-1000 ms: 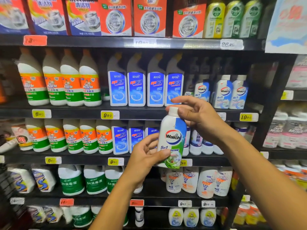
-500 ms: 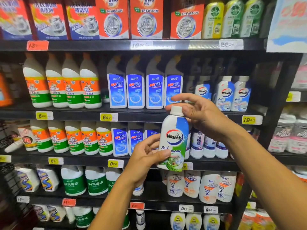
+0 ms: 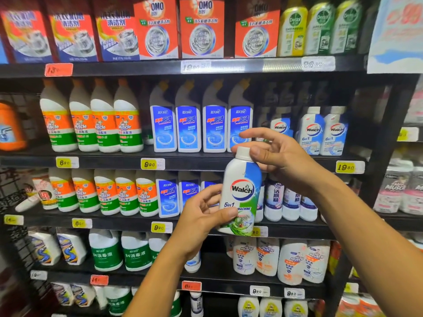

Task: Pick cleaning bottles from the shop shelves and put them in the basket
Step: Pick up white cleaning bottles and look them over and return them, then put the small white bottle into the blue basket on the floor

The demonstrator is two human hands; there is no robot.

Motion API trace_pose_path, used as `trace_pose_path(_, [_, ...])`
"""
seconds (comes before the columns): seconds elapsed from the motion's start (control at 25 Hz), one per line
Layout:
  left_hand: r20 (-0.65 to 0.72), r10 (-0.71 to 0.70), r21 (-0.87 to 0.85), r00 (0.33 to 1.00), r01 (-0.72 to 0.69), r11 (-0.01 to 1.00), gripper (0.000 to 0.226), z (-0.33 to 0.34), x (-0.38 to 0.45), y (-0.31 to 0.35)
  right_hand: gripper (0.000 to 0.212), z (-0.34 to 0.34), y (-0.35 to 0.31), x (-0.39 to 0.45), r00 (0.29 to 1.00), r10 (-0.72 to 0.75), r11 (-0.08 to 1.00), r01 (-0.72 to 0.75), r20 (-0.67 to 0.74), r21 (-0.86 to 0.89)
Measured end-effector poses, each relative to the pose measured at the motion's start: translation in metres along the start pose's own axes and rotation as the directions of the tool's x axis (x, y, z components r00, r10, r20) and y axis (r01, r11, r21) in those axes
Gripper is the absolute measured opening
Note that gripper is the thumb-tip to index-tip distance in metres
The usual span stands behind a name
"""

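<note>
At centre frame, before the black metal shop shelves (image 3: 206,159), the white, blue and green plastic Walch bottle (image 3: 240,191) looks rigid, smooth and probably light, best gripped round its body, where the left hand (image 3: 201,223) clasps it, while the right hand (image 3: 274,156) pinches its white cap (image 3: 243,153).

Two bare forearms, left hand (image 3: 201,219), right hand (image 3: 278,154), no sleeves

Orange OMO boxes (image 3: 155,30): three. Dettol bottles (image 3: 320,28): three. Hands: two.

Single head-worn view, facing stocked shop shelves (image 3: 206,67) straight on, close (within arm's reach)
</note>
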State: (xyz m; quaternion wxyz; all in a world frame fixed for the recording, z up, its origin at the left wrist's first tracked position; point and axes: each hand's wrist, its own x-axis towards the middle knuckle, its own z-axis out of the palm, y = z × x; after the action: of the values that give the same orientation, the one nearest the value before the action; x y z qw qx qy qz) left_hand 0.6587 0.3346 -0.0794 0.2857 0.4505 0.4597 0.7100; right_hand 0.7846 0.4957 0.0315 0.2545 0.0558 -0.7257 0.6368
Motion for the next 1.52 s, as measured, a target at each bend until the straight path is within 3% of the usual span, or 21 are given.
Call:
trace_pose_path(0.24, [-0.053, 0.038, -0.002, 0.998, -0.039, 0.999, 0.055, 0.010, 0.001, 0.000, 0.029, 0.001, 0.001, -0.001, 0.998, -0.051, 0.998, 0.049, -0.047, -0.051])
trace_pose_path(0.4, [-0.038, 0.026, -0.018, 0.999, -0.027, 0.999, 0.054, 0.015, 0.002, 0.000, 0.034, -0.005, -0.002, -0.005, 0.999, -0.036, 0.998, 0.037, 0.006, -0.055])
trace_pose_path(0.6, [-0.069, 0.040, -0.001, 0.997, -0.040, 0.999, 0.059, 0.027, 0.006, -0.005, 0.030, -0.015, -0.004, -0.006, 0.998, -0.021, 0.993, 0.013, -0.067, -0.115])
trace_pose_path(1.04, [-0.143, 0.006, 0.024, 0.990, -0.003, 1.000, 0.055, 0.025, 0.001, -0.014, 0.038, -0.029, 0.020, 0.001, 0.998, 0.041, 0.997, -0.044, 0.038, 0.058])
trace_pose_path(1.28, [-0.296, 0.055, 0.094, 0.954, -0.028, 0.995, 0.061, -0.006, -0.026, -0.003, 0.033, 0.014, 0.026, 0.027, 0.991, -0.003, 1.000, 0.000, 0.132, 0.024])
trace_pose_path(1.52, [-0.445, 0.074, 0.129, 0.893, -0.018, 0.991, 0.065, -0.084, -0.089, 0.025, 0.038, 0.117, 0.058, 0.058, 0.947, 0.046, 0.998, -0.059, 0.318, 0.030])
